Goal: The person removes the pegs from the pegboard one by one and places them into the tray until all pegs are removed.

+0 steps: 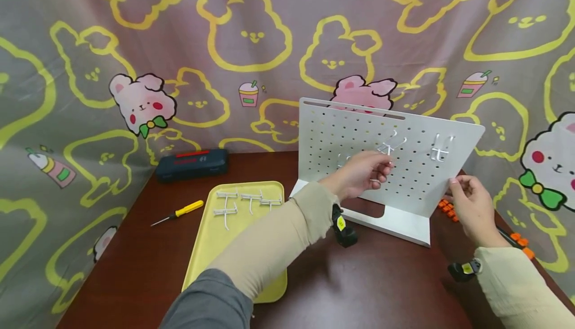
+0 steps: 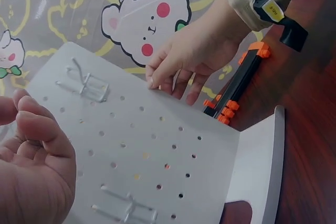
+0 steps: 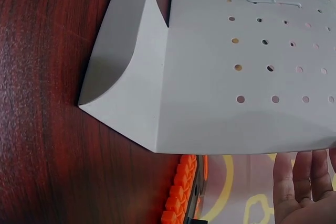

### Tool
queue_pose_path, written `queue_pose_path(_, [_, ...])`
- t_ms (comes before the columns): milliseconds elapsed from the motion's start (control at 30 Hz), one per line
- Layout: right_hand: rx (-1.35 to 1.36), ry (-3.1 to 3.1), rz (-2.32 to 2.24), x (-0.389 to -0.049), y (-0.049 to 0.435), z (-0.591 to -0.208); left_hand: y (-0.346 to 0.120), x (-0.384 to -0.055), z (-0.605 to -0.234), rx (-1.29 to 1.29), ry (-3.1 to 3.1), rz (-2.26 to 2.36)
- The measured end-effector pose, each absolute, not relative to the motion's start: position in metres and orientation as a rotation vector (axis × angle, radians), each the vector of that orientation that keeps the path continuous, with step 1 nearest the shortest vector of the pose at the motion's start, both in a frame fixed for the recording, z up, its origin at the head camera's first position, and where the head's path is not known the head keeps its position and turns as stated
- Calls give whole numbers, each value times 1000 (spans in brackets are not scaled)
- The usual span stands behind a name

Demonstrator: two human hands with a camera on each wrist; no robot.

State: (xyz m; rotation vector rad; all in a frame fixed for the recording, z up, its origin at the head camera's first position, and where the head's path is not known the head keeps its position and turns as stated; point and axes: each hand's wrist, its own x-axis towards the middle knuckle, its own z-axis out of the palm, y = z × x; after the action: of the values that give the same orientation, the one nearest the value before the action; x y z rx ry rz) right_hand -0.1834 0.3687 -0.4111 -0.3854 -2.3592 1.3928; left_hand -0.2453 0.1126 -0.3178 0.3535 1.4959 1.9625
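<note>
A white pegboard (image 1: pixel 411 179) stands upright on its bent base. At its upper middle, the left hand (image 1: pixel 359 171) pinches a white double-prong hook (image 1: pixel 391 145) by its lower part; the left wrist view shows curled fingers (image 2: pixel 42 129) but little of this hook. Another hook (image 1: pixel 442 148) hangs at the board's upper right. One more (image 2: pixel 126 208) is on the board lower down, partly hidden behind the left hand in the head view. The right hand (image 1: pixel 473 211) grips the board's right edge, thumb in front and fingers (image 3: pixel 302 177) behind.
A yellow tray (image 1: pixel 202 249) with several loose white hooks (image 1: pixel 226 210) lies left of the board, partly under the left arm. Farther left are a yellow-handled screwdriver (image 1: pixel 188 208) and a dark case (image 1: pixel 192 165). A black-and-orange object (image 2: pixel 239 82) lies behind the board.
</note>
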Motion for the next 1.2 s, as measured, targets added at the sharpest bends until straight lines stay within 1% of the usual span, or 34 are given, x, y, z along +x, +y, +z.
queue_pose_path(200, [-395,-2368,1387,-181,370,-412,78,-245,-321,438,1546,1970])
queue_pose_path(400, [-392,-2408,1385,-180,371,-414,25,-249,-324,453,1694,1934])
queue_pose_path(500, [-385,-2402,1367,-182,375,-410,-2,-251,-327,426,1771,1972])
queue_pose_path(600, [-369,-2400,1353,-183,377,-409,-27,-249,-339,363,1824,2012])
queue_pose_path(733, [-345,-2433,1347,-183,373,-415,-63,-234,-370,255,1889,2004])
queue_pose_path(933, [-335,-2440,1358,-184,371,-418,-107,-202,-415,103,2002,1937])
queue_pose_path(1067, [-335,-2433,1360,-184,373,-415,-127,-187,-429,14,2047,1924])
queue_pose_path(1200, [-336,-2421,1375,-184,375,-414,-143,-179,-434,-50,2143,1862])
